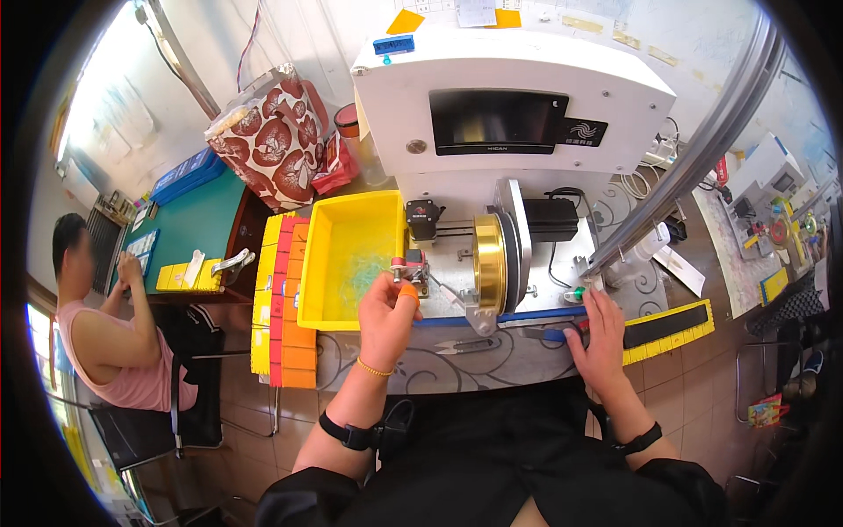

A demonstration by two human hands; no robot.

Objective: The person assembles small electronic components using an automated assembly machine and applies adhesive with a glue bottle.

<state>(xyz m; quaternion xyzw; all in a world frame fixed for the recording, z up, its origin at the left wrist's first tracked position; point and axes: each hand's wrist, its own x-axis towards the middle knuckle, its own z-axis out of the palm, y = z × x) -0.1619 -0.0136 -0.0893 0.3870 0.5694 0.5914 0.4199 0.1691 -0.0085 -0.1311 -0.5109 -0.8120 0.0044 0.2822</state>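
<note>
My left hand (386, 318), with an orange cover on a finger, is closed in a pinch at a small metal and red fixture (411, 261) on the machine's bench. Whatever lies between its fingertips is too small to make out. To the right of that fixture stands a gold-coloured wheel (488, 263) on its hub. My right hand (601, 338) lies with fingers stretched out, fingertips beside a green button (575, 294) at the machine's front right. A blue-handled tool (551, 335) lies just left of its thumb. The white machine (386, 105) carries a dark screen (496, 119).
A yellow bin (309, 263) with pale green strands inside stands at the left. Red and orange strips (294, 325) lie beside it. Thread snips (467, 345) rest on the patterned tablecloth. A metal post (694, 149) slants up at the right. Another person (110, 351) sits far left.
</note>
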